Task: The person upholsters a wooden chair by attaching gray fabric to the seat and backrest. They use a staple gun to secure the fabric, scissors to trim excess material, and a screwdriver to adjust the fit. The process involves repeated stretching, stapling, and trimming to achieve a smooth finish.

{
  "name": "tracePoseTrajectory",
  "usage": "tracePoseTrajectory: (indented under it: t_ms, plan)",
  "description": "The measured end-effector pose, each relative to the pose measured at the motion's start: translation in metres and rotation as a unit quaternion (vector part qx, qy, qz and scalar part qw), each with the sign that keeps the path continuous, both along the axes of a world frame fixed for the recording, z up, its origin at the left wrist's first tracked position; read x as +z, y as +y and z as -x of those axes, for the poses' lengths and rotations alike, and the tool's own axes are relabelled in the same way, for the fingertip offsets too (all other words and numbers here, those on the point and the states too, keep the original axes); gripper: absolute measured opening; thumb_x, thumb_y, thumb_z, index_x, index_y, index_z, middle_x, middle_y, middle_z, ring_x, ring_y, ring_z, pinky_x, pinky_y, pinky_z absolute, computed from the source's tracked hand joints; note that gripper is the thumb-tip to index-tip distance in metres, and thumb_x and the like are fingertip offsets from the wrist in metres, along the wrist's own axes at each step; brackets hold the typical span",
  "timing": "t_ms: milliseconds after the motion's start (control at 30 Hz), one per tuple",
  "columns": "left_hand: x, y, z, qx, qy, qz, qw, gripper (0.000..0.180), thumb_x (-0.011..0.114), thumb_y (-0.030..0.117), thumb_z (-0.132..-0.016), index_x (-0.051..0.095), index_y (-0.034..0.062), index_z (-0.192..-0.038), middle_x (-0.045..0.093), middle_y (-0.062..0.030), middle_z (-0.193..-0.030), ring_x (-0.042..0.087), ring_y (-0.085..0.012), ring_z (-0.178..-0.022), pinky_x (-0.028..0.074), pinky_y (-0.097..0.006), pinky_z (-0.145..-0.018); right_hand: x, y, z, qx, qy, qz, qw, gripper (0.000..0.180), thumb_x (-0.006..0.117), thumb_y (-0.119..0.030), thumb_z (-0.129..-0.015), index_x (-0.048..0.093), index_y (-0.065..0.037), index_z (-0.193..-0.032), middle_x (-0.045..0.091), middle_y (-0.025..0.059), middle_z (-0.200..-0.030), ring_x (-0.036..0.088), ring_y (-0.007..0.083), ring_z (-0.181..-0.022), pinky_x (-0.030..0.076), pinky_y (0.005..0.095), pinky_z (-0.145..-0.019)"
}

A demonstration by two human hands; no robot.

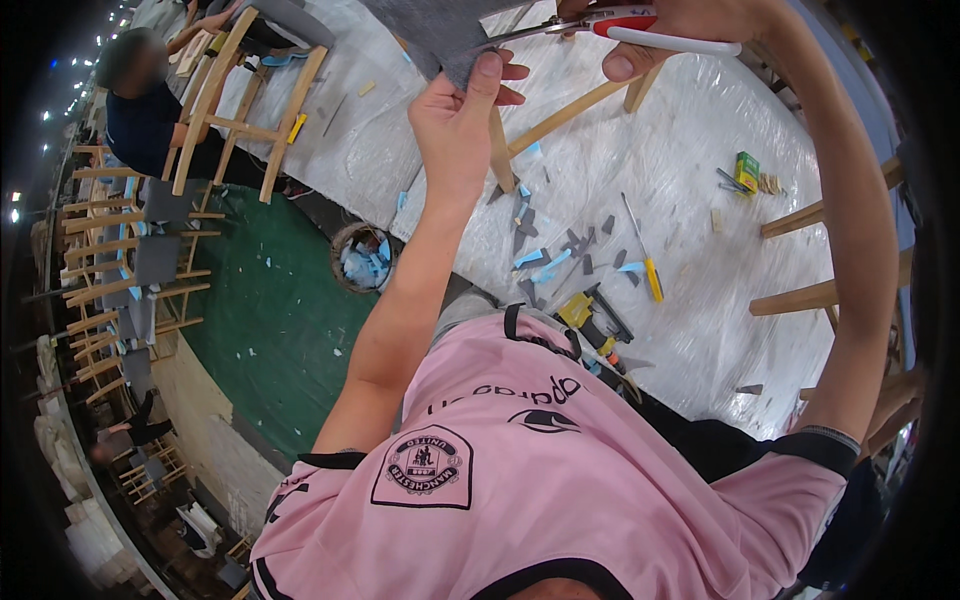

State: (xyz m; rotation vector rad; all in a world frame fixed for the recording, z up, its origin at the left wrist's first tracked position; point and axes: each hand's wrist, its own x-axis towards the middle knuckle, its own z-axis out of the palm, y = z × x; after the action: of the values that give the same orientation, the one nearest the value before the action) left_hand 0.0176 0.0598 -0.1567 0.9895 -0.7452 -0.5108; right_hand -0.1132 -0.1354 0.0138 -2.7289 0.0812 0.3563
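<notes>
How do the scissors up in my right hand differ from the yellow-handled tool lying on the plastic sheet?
The scissors have red and white handles; the yellow-handled tool has one yellow grip. The scissors are held in the right hand at the grey fabric pinched by the left hand; the tool lies untouched among scraps. Both have slim metal blades.

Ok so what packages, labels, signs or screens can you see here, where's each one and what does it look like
Small box: on the plastic-covered work surface, far right, beside a few small wooden pieces; rectangular, green with a yellow face.
Badge: printed on the front of the person's pink shirt, lower middle; shield-shaped patch, black outline on pink.
Printed lettering and a small logo: higher on the same shirt; black.
No signs or screens in view.
</notes>
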Motion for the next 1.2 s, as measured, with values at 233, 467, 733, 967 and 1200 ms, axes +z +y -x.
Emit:
tracePoseTrajectory:
  t_ms: [233,467,733,967,1200]
  plan:
    - [0.0,0.001,-0.002,-0.012,-0.007,-0.005,1.0,0.034,0.074,0.031,-0.098,0.073,-0.0014,-0.107,0.074,-0.0109,-0.1,0.072,-0.0198,-0.085,0.058,-0.033,-0.074,-0.001,-0.001,0.001,-0.006,0.016,0.069,0.997,0.085,0.079,-0.063,-0.08,0.065,0.003,-0.133,0.068,0.0229,-0.13,0.064,0.0377,-0.12,0.05,0.0418,-0.104]
    - [-0.002,0.001,-0.004,-0.018,-0.009,-0.006,1.0,0.034,0.073,0.031,-0.098,0.073,-0.0017,-0.107,0.074,-0.0107,-0.1,0.071,-0.0197,-0.087,0.058,-0.033,-0.075,0.001,0.003,0.001,-0.004,0.006,0.004,1.0,0.079,0.082,-0.059,-0.08,0.069,0.001,-0.128,0.072,0.0204,-0.122,0.068,0.0345,-0.112,0.053,0.0395,-0.097]
    - [-0.001,0.006,-0.005,-0.031,-0.01,-0.054,0.998,0.033,0.074,0.03,-0.097,0.074,-0.0025,-0.104,0.075,-0.0115,-0.096,0.07,-0.0177,-0.083,0.056,-0.032,-0.077,-0.006,-0.001,0.004,-0.022,0.006,-0.066,0.998,0.068,0.084,-0.05,-0.082,0.07,0.0,-0.126,0.074,0.0179,-0.118,0.069,0.0302,-0.108,0.053,0.0378,-0.093]
    - [0.001,0.011,-0.005,-0.035,-0.019,-0.042,0.998,0.033,0.075,0.03,-0.097,0.074,-0.0023,-0.104,0.076,-0.0127,-0.094,0.069,-0.0159,-0.08,0.053,-0.031,-0.076,-0.013,0.0,0.004,0.023,-0.021,-0.06,0.998,0.073,0.078,-0.056,-0.085,0.067,0.001,-0.129,0.07,0.0204,-0.125,0.067,0.0329,-0.115,0.051,0.0392,-0.098]
    - [-0.007,0.023,-0.018,-0.1,-0.038,-0.088,0.99,0.023,0.071,0.018,-0.099,0.073,-0.0035,-0.106,0.076,-0.0135,-0.102,0.072,-0.018,-0.085,0.057,-0.03,-0.075,-0.018,0.027,-0.009,-0.055,0.006,0.022,0.998,0.066,0.081,-0.052,-0.082,0.07,-0.003,-0.126,0.075,0.0163,-0.105,0.07,0.0274,-0.091,0.055,0.0382,-0.082]
